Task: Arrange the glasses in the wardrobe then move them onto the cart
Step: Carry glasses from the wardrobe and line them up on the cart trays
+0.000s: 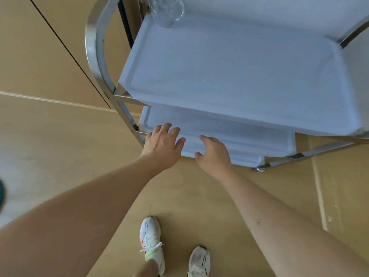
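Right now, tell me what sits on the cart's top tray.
Clear glasses stand at the far left corner of the top tray; the frame's edge cuts them off, hiding their number. The rest visible is bare.

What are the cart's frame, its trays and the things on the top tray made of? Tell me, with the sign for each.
Cart frame: looks like polished metal, likely steel; it reflects light in bright streaks.
Top tray and lower tray: probably matte white plastic, with moulded rims and rounded corners.
Glasses: clear glass by the look, see-through with glints; clear plastic cannot be ruled out.
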